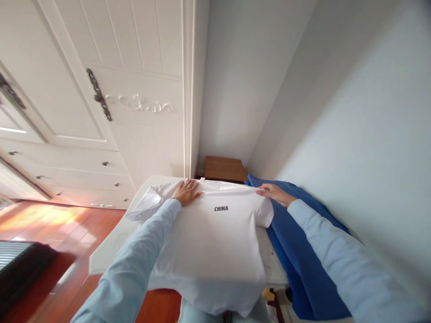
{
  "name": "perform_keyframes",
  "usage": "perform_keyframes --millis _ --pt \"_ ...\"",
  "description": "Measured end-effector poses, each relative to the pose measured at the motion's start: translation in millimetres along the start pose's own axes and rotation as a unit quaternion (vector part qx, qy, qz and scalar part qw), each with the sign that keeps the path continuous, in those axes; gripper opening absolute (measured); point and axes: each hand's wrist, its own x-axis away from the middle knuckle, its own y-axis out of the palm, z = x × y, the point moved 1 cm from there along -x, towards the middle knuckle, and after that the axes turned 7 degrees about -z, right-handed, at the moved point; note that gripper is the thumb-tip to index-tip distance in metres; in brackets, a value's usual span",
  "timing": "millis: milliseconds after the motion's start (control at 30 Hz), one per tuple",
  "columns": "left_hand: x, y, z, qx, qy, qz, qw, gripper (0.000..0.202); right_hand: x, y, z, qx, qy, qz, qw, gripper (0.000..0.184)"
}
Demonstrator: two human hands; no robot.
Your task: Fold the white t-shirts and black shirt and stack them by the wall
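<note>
A white T-shirt point(215, 242) with the black word CHINA across its chest is spread over a white table point(111, 251), its hem hanging off the near edge. My left hand point(187, 192) lies flat on the shirt near the collar, fingers spread, with a ring on one finger. At the opposite shoulder, my right hand point(274, 193) pinches the shirt's fabric between thumb and fingers. The left sleeve lies loosely folded beyond my left wrist.
Blue cloth point(303, 246) drapes along the table's right side by the wall. Behind the table stands a brown wooden box-like piece point(225, 168). A white wardrobe point(144, 148) fills the left. On the wooden floor is a dark object point(27, 264).
</note>
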Motion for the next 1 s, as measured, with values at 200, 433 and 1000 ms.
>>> perform_keyframes --millis 200,433,1000 --pt "-17 -3.9 -10 -0.006 0.026 -0.032 0.999 0.080 12 -9 15 -0.073 0.097 -0.177 0.977 0.074" --pt "-20 -12.7 -19 -0.002 0.054 -0.064 0.996 0.090 13 1 23 -0.008 0.037 -0.158 0.987 0.042" --pt "17 6.3 123 0.064 0.137 0.010 0.988 0.076 22 23 66 -0.010 0.042 0.073 0.996 0.035"
